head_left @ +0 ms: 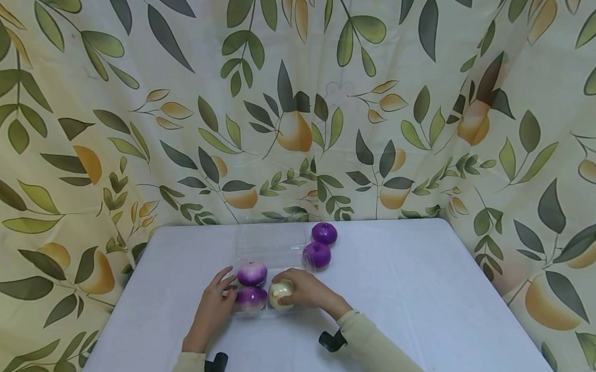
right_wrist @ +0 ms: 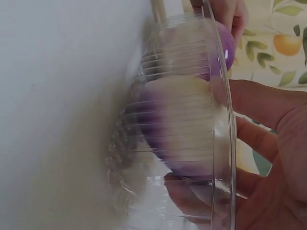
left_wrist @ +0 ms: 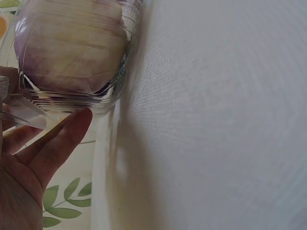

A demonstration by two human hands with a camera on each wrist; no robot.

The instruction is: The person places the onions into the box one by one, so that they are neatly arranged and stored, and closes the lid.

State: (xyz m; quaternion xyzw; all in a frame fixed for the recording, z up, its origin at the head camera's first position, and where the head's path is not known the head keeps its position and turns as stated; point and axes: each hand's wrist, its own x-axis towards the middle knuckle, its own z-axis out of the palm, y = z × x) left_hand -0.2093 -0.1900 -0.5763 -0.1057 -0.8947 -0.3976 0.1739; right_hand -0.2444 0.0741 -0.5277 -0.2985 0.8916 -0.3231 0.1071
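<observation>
A clear plastic clamshell box (head_left: 256,315) lies on the table with its lid (head_left: 271,245) folded back. Two red onions, a rear one (head_left: 252,274) and a front one (head_left: 251,298), sit in its left half. At the front right, my right hand (head_left: 305,288) grips another onion (head_left: 282,293), its pale side showing; in the right wrist view the fingers reach over the rim (right_wrist: 231,158) around it. My left hand (head_left: 212,307) rests against the box's left side with fingers extended, a fingertip (left_wrist: 82,117) at the ribbed wall in the left wrist view.
Two more red onions, one at the back (head_left: 324,233) and one nearer (head_left: 317,256), sit beside the lid's right edge. The white-covered table (head_left: 410,292) meets a leaf-and-fruit patterned curtain (head_left: 296,152) behind. A black camera mount (head_left: 332,340) is at my right wrist.
</observation>
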